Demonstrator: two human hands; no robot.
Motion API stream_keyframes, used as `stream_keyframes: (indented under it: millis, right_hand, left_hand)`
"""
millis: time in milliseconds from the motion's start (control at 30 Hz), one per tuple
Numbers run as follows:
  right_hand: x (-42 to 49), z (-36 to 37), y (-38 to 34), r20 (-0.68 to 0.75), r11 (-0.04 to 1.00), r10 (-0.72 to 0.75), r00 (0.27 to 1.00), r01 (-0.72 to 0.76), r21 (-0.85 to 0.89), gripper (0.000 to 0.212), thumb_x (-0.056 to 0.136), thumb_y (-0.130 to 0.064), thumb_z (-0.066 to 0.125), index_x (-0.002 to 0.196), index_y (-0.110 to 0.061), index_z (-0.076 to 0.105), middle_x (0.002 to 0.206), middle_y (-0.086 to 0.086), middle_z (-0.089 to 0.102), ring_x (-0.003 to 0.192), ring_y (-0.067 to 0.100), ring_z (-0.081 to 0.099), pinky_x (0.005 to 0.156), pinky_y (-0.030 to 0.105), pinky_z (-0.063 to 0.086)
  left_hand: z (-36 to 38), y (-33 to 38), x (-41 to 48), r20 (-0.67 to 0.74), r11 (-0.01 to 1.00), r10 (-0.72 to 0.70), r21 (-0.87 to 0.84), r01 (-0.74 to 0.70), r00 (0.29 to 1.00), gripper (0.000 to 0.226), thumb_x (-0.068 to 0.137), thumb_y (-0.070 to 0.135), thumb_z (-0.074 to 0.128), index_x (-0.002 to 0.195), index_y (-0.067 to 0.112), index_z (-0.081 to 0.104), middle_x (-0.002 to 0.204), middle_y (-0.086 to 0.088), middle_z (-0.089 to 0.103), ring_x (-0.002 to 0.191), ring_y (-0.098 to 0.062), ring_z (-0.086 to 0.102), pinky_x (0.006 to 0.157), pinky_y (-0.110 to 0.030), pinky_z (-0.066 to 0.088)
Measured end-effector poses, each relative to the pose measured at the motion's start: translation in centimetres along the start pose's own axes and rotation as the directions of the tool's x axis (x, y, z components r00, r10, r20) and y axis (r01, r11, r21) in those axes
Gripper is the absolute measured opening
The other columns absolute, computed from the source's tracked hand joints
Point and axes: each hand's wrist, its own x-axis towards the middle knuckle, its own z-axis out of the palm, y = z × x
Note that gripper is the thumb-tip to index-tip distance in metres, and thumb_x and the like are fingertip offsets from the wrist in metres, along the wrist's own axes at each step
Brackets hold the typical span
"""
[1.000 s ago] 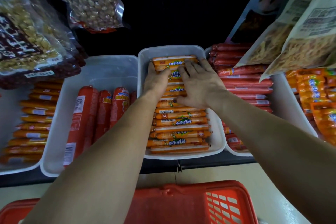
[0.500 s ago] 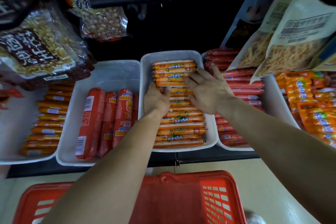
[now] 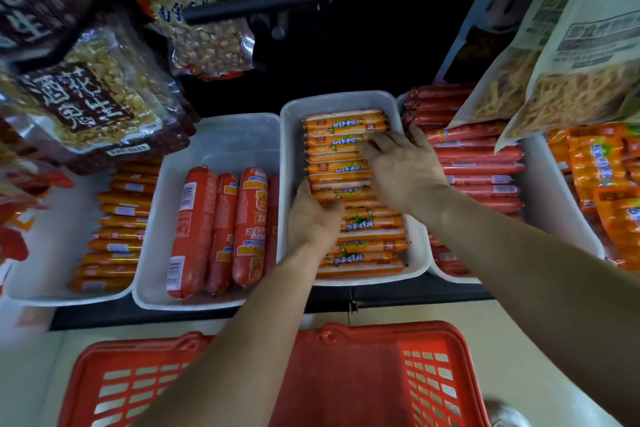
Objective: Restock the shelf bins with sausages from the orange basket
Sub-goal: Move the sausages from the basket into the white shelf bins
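A white shelf bin [image 3: 289,149] in the middle holds a stack of thin orange sausages [image 3: 343,123] lying crosswise. My left hand [image 3: 313,215] is at the left ends of the sausages, thumb lying over the top, its fingers tucked down out of sight by the bin wall. My right hand [image 3: 405,170] rests on top of the stack with fingers spread, thumb near the right rim. The orange basket [image 3: 346,374] sits below on the floor; my forearms cover much of its inside.
Left of the middle bin is a bin [image 3: 221,142] of thick red sausages [image 3: 207,225], then thin orange ones [image 3: 117,229]. To the right lie red sausages [image 3: 478,166] and orange packs [image 3: 595,166]. Peanut bags [image 3: 93,104] and snack bags [image 3: 571,80] hang overhead.
Both hands have slid from the back of the stack toward me along the sausages. The back rows now lie uncovered. My view has pulled back and the basket shows more.
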Motion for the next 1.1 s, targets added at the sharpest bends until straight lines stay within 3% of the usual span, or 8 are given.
stream_keyframes:
  millis: [67,167,367,467,633,767,933,1100]
  right_hand:
    - [-1.1,0.0,0.5,0.005,0.999,-0.034,0.999,0.034,0.019,0.068,0.093,-0.039,0.048,0.155,-0.023,0.024,0.159,0.004,0.029,0.148,0.026,0.02,0.121,0.055,0.004]
    - [-3.1,0.1,0.4,0.052,0.995,-0.097,0.994,0.098,-0.005,0.077,0.092,-0.054,0.042,0.157,-0.021,0.017,0.162,0.005,0.02,0.151,0.025,0.012,0.121,0.055,-0.003]
    - [-4.5,0.6,-1.0,0.212,0.994,-0.086,0.973,0.099,-0.052,0.086,0.094,-0.07,0.026,0.158,-0.022,-0.006,0.165,0.011,-0.012,0.152,0.03,-0.009,0.12,0.057,-0.006]
    - [-4.4,0.7,-0.8,0.21,0.991,-0.089,0.974,0.107,-0.079,0.085,0.095,-0.069,0.024,0.158,-0.022,-0.006,0.165,0.013,-0.013,0.152,0.031,-0.009,0.12,0.057,-0.004]
    - [-4.5,0.9,-0.8,0.214,0.987,-0.099,0.972,0.124,-0.107,0.091,0.09,-0.078,0.019,0.158,-0.024,-0.009,0.165,0.015,-0.014,0.152,0.032,-0.009,0.119,0.06,-0.006]
    - [-4.6,0.7,-0.6,0.22,0.986,-0.109,0.969,0.134,-0.099,0.096,0.085,-0.082,0.019,0.158,-0.024,-0.004,0.165,0.014,-0.012,0.152,0.032,-0.008,0.119,0.061,-0.004]
    - [-4.7,0.7,-0.6,0.225,0.986,-0.111,0.968,0.136,-0.099,0.096,0.086,-0.082,0.023,0.159,-0.024,-0.002,0.165,0.014,-0.014,0.152,0.033,-0.009,0.119,0.061,-0.004]
    - [-4.8,0.7,-0.6,0.229,0.986,-0.105,0.968,0.131,-0.102,0.095,0.087,-0.081,0.024,0.159,-0.024,-0.002,0.164,0.014,-0.015,0.152,0.032,-0.009,0.119,0.061,-0.005]
  left_hand:
    - [-0.5,0.2,0.2,0.046,1.0,0.007,-0.022,-0.006,0.999,0.039,0.088,0.026,0.071,0.124,0.03,0.057,0.103,0.015,0.065,0.091,-0.008,0.063,0.095,-0.037,0.052]
    - [-1.0,-0.1,-0.1,0.114,0.998,0.062,0.027,-0.065,0.992,0.051,0.083,0.033,0.077,0.128,0.034,0.053,0.115,0.014,0.065,0.107,-0.011,0.062,0.098,-0.036,0.048]
    - [0.0,0.1,-0.2,0.141,0.994,-0.057,0.098,0.043,0.988,0.09,0.066,0.051,0.082,0.142,0.03,0.038,0.133,0.004,0.059,0.119,-0.022,0.06,0.099,-0.041,0.049]
    - [-0.4,-0.2,-0.3,0.145,0.998,-0.053,0.045,0.046,0.988,0.07,0.071,0.041,0.083,0.132,0.036,0.048,0.117,0.012,0.067,0.105,-0.015,0.066,0.088,-0.035,0.054]
    - [-1.3,-0.3,-0.7,0.221,0.999,-0.026,0.045,0.017,0.975,0.071,0.076,0.031,0.084,0.134,0.033,0.044,0.116,0.014,0.065,0.106,-0.012,0.063,0.084,-0.028,0.05]
    - [-1.3,-0.3,-1.7,0.206,0.989,-0.062,0.146,0.032,0.977,0.069,0.076,0.037,0.083,0.133,0.03,0.044,0.124,0.006,0.064,0.114,-0.02,0.062,0.101,-0.044,0.049]
    - [-1.6,0.3,-2.3,0.212,0.984,-0.077,0.176,0.04,0.974,0.064,0.072,0.021,0.087,0.127,0.027,0.053,0.119,0.005,0.066,0.111,-0.02,0.063,0.1,-0.043,0.05]
    - [-1.7,0.2,-2.5,0.219,0.988,-0.05,0.154,0.016,0.975,0.064,0.076,0.025,0.085,0.13,0.029,0.053,0.12,0.007,0.067,0.112,-0.018,0.063,0.101,-0.043,0.05]
